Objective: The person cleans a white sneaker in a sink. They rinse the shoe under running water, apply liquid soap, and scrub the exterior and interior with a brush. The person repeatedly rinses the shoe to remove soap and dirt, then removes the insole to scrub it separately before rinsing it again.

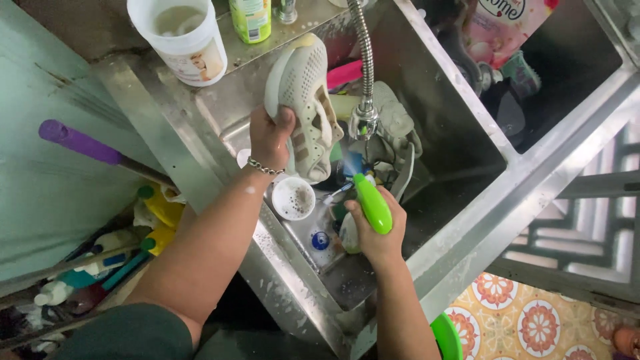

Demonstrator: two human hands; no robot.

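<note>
Your left hand [270,137] grips the pale perforated knit sneaker [301,100] by its heel, fingers wrapped tight, holding it sole-outward and upright over the stainless steel sink basin [460,167]; your right hand [377,233] is closed around a green-handled brush [370,200], its bristle end pointing at the shoe but just short of it; the flexible metal faucet hose [363,67] hangs beside the shoe; judging by the soapy residue in the basin and a second pale shoe [397,133] lying below, washing looks midway; both forearms reach forward, wrists bent inward.
</note>
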